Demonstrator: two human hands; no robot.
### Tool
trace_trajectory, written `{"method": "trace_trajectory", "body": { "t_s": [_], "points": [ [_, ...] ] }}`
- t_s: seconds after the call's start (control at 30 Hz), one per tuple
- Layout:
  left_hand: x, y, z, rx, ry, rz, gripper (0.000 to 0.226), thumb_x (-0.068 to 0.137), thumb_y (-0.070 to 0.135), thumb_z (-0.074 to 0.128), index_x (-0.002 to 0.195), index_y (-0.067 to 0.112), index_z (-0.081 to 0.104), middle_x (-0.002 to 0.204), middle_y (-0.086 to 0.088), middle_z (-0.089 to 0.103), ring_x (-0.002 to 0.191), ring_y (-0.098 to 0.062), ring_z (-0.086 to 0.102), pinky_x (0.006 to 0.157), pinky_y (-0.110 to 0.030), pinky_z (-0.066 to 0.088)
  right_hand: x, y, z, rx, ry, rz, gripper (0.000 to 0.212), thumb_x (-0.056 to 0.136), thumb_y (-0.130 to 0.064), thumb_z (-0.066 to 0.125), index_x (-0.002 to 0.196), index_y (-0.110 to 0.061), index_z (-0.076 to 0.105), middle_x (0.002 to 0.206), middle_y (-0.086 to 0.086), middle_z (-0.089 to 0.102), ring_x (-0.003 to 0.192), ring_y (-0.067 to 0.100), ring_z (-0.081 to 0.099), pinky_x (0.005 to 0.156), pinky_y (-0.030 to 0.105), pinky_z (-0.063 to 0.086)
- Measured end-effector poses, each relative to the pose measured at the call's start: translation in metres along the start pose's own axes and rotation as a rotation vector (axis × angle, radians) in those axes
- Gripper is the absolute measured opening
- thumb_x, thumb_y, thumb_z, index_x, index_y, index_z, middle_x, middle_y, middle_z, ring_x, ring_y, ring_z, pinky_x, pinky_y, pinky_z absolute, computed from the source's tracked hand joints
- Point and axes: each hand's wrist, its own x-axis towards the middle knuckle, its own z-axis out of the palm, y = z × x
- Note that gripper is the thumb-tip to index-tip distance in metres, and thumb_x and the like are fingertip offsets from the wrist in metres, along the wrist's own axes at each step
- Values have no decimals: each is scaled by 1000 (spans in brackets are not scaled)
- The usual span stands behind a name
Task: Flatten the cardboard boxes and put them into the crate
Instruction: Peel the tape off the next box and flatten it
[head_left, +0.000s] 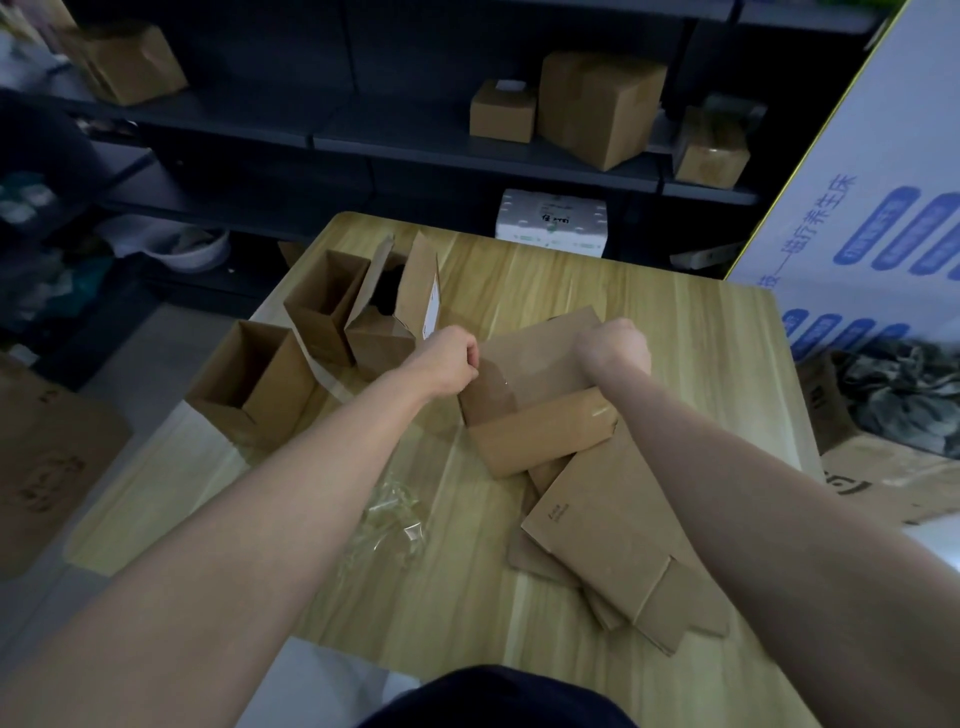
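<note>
A brown cardboard box (540, 410) sits in the middle of the wooden table (649, 317), taped along its top. My left hand (449, 361) pinches something at the box's left top edge, apparently clear tape. My right hand (615, 348) is curled over the box's far right corner and holds it. Flattened cardboard boxes (618, 525) lie stacked in front of it under my right forearm. Three opened boxes stand at the table's left: one near the corner (254, 382), one behind it (324, 301), and a taller one with raised flaps (395, 306).
Crumpled clear tape (389, 519) lies on the table near my left forearm. Dark shelves (426, 140) behind the table carry several closed boxes. A large white printed carton (862, 223) stands at the right. Cardboard sheets lie on the floor at left (47, 462) and right (893, 483).
</note>
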Motion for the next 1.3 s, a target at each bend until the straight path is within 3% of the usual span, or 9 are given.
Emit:
{"method": "trace_trajectory", "body": {
  "t_s": [0.13, 0.23, 0.37, 0.57, 0.77, 0.93, 1.03, 1.17, 1.3],
  "points": [
    [-4, 5, 5, 60, 5, 4, 29, 88, 0, 52, 66, 19, 50, 95, -7, 57, 92, -24, 56, 71, -29, 40, 3, 1, -1, -1, -3, 0, 33, 94, -16, 41, 121, -1, 53, 113, 14, 60, 101, 30, 60, 85, 38, 53],
    [-5, 4, 7, -7, 43, 48, 13, 90, 2, 53, 88, 13, 60, 104, -6, 58, 97, -22, 55, 77, -29, 42, 5, 4, -1, -17, 3, 4, 36, 96, -18, 41, 127, -1, 49, 117, 15, 58, 102, 30, 59, 86, 39, 53],
    [-10, 7, 17, -45, 93, 153, 27, 85, 20, 68, 111, 14, 66, 111, 2, 56, 106, -19, 49, 96, -39, 42, 6, 6, 0, -34, 14, 11, 35, 96, -17, 40, 126, -1, 50, 116, 15, 59, 101, 30, 60, 86, 39, 53],
    [-12, 17, 11, -2, 13, 128, 28, 70, 42, 78, 81, 23, 60, 101, 7, 50, 99, -15, 48, 93, -45, 43, 9, 4, 1, -70, 17, 11, 30, 97, -16, 41, 119, 0, 53, 111, 14, 61, 96, 28, 60, 74, 33, 49],
    [-12, 21, 1, 23, -58, 105, 16, 77, 26, 76, 76, 17, 63, 103, 4, 46, 100, -17, 49, 91, -36, 44, 7, 0, 2, -82, 13, 10, 34, 99, -17, 41, 128, 0, 49, 122, 16, 58, 110, 31, 58, 84, 35, 48],
    [-19, 37, -2, 174, -86, 79, 16, 82, 19, 69, 80, 4, 66, 92, -7, 61, 83, -24, 59, 71, -35, 51, 5, -1, 3, -97, 7, -8, 39, 99, -18, 41, 134, 0, 43, 127, 17, 55, 113, 32, 56, 89, 38, 49],
    [-27, 50, -1, 303, -69, 87, 19, 85, 10, 63, 69, 5, 53, 74, -7, 55, 77, -28, 58, 60, -32, 41, 5, -1, 2, -87, -2, 0, 39, 98, -17, 42, 133, 1, 44, 126, 18, 55, 113, 33, 56, 91, 40, 51],
    [-35, 62, 5, 469, 36, 144, 15, 85, -8, 52, 75, 4, 51, 92, -19, 61, 88, -36, 60, 66, -33, 38, 1, 0, 2, -69, -7, 0, 40, 96, -15, 43, 132, 2, 44, 126, 18, 56, 112, 33, 57, 92, 41, 51],
    [-37, 60, 11, 516, 66, 166, 14, 87, -9, 50, 83, 2, 57, 96, -20, 65, 91, -36, 62, 69, -34, 37, -1, 3, 3, -67, 5, 4, 41, 96, -16, 42, 132, 1, 46, 125, 17, 56, 111, 33, 57, 92, 41, 51]
  ]
}}
